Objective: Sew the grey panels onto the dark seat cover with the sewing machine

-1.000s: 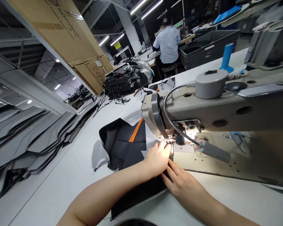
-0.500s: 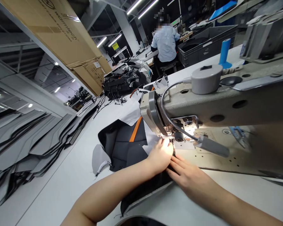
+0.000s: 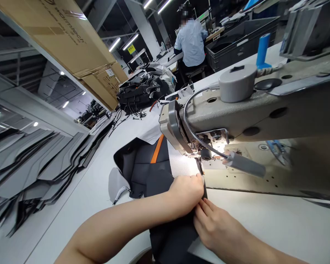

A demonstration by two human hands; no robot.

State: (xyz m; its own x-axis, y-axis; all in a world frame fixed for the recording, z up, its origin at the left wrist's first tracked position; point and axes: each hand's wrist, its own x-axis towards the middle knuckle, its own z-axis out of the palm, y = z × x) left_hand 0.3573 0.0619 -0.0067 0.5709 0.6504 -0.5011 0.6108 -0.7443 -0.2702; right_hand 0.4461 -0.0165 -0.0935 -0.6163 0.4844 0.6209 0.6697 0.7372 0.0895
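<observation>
The left hand [image 3: 187, 193] was curled shut on the black fabric [image 3: 154, 176], knuckles up, its fingertips hidden. The right hand [image 3: 217, 227] pinched the same dark edge beside it; how firmly was hard to tell. The matte, orange-striped cloth ran under the sewing machine [image 3: 236, 121], whose needle was lost in lamp glare.
</observation>
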